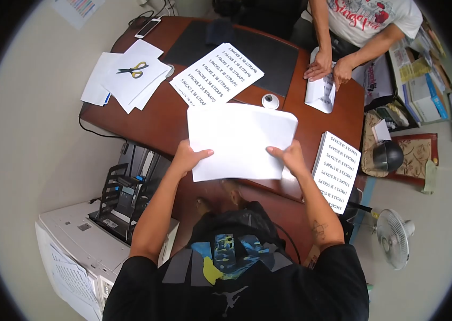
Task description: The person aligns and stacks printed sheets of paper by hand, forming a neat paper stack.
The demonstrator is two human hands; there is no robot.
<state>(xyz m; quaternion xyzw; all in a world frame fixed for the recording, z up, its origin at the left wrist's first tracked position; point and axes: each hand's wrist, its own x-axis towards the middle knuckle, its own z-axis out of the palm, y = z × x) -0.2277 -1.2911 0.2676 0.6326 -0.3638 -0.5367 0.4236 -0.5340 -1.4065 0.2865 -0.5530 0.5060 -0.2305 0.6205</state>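
Black shirt [183, 299] fills the bottom of the frame. Mid-frame, white paper [242, 140] spans both hands, its long axis running left to right: the left hand [186, 159] grips its left side, the right hand [291, 158] its right, thumbs on top, neither clearly nearer. Beyond, printed sheets [218, 75] lie upper centre, scissors [133, 70] upper left; another person's hands [319, 65] touch paper [320, 95] upper right.

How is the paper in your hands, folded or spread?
Spread: the white paper shows one broad blank face between the left hand and the right hand, with no crease visible.
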